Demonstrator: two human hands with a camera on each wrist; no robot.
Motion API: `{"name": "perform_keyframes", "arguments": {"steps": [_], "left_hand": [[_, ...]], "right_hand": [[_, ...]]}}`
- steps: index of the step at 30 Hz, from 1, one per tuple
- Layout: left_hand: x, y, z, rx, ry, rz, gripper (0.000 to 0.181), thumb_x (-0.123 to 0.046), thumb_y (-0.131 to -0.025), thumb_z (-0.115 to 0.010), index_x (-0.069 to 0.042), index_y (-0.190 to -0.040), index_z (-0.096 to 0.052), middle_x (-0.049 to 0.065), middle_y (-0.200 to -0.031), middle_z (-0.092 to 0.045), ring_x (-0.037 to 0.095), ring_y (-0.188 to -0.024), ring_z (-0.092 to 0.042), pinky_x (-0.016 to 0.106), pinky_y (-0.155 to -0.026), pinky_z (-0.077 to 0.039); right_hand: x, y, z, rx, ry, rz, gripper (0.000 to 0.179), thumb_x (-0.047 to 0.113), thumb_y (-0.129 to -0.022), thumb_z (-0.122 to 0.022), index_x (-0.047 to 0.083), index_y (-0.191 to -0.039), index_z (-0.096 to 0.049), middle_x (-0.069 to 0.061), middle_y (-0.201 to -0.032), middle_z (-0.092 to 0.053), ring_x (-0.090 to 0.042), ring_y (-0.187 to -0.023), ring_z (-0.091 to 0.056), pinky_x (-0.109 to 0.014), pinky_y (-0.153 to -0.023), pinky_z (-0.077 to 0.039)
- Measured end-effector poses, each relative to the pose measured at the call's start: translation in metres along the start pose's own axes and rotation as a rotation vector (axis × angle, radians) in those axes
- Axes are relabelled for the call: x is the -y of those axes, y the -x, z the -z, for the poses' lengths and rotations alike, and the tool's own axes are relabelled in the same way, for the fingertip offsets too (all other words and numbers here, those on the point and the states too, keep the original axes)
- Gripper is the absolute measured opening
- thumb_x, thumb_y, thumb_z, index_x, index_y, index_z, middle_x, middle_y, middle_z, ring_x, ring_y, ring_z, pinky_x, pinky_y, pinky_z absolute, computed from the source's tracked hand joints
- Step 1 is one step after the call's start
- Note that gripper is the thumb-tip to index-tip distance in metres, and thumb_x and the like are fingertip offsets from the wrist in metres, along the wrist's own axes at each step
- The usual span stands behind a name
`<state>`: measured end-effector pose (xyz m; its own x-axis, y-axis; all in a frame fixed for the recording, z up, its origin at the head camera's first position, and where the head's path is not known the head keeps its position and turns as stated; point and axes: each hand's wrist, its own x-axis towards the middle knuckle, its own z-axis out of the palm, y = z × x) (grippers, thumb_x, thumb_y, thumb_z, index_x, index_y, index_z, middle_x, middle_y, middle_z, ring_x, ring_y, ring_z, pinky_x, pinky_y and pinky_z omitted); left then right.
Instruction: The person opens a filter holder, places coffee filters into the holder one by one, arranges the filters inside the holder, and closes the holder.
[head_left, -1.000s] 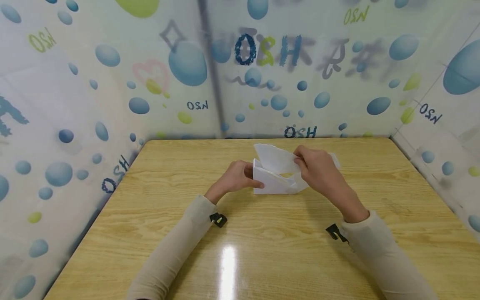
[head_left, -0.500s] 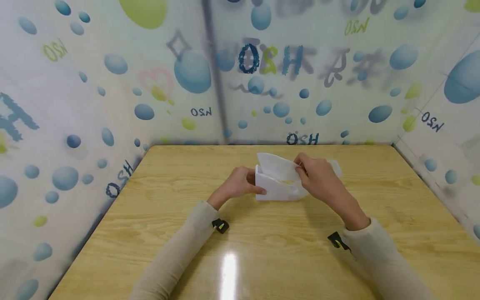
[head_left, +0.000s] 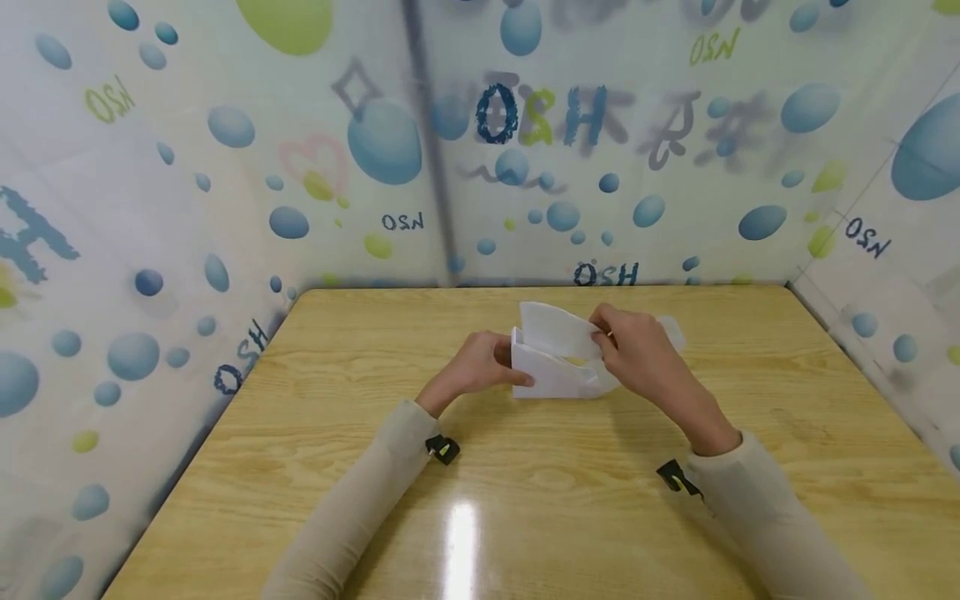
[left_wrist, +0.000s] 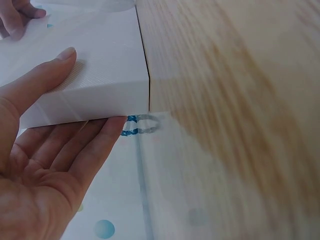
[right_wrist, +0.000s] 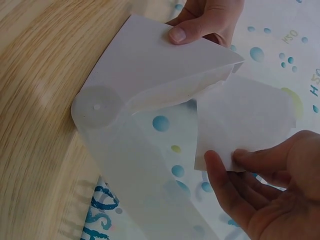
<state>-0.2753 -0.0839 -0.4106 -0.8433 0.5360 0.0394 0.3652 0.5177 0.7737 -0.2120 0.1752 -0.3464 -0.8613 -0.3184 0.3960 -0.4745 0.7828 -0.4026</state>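
Note:
A slim white box with a slanted open edge stands on the table. My left hand grips its left end, thumb on the near face and fingers behind, as the left wrist view also shows. A round pivot at one corner joins the box to a translucent cover, swung away to the right. Over the opening, my right hand pinches a thin white sheet by its edge between thumb and fingers. The sheet's other end overlaps the box's opening in the head view.
The wood-grain table runs back to a wall sheet printed with blue and green dots and letters. Similar printed sheets rise at left and right. Black clips hang at both sleeve cuffs.
The head view tilted a little, then steadied. In my right hand the white sheet has turned slightly, its left end shifting a little to the right. Both hands keep their holds.

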Motion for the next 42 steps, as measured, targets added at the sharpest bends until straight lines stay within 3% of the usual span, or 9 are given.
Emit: {"name": "perform_keyframes", "arguments": {"steps": [11, 28, 42], "left_hand": [[-0.0005, -0.0002, -0.0003, -0.006, -0.019, -0.010, 0.040, -0.021, -0.082, -0.090, -0.012, -0.118, -0.076, 0.004, -0.106, -0.080, 0.012, -0.089, -0.074, 0.028, -0.077, -0.059], [0.0007, -0.0003, 0.0006, -0.004, -0.006, -0.011, 0.040, -0.021, -0.082, -0.090, -0.012, -0.118, -0.076, 0.003, -0.105, -0.080, 0.012, -0.088, -0.075, 0.029, -0.076, -0.059], [0.0012, 0.0000, 0.0016, -0.004, 0.003, -0.006, 0.042, -0.021, -0.082, -0.089, -0.013, -0.121, -0.075, 0.002, -0.108, -0.079, 0.012, -0.092, -0.075, 0.030, -0.080, -0.060]], "right_hand": [[-0.0027, 0.0003, -0.0041, 0.017, 0.007, 0.019, 0.006, 0.000, -0.098, -0.065, 0.004, -0.102, -0.068, -0.013, -0.090, -0.075, -0.021, -0.071, -0.066, -0.038, -0.064, -0.054], [-0.0016, -0.0022, -0.0083, 0.028, 0.012, 0.039, 0.008, -0.002, -0.096, -0.067, 0.004, -0.096, -0.072, -0.012, -0.086, -0.075, -0.018, -0.066, -0.061, -0.036, -0.064, -0.051], [0.0002, -0.0033, -0.0096, 0.087, 0.003, 0.007, 0.011, 0.004, -0.099, -0.063, 0.001, -0.103, -0.073, -0.016, -0.091, -0.077, -0.026, -0.078, -0.074, -0.043, -0.069, -0.061]]}}
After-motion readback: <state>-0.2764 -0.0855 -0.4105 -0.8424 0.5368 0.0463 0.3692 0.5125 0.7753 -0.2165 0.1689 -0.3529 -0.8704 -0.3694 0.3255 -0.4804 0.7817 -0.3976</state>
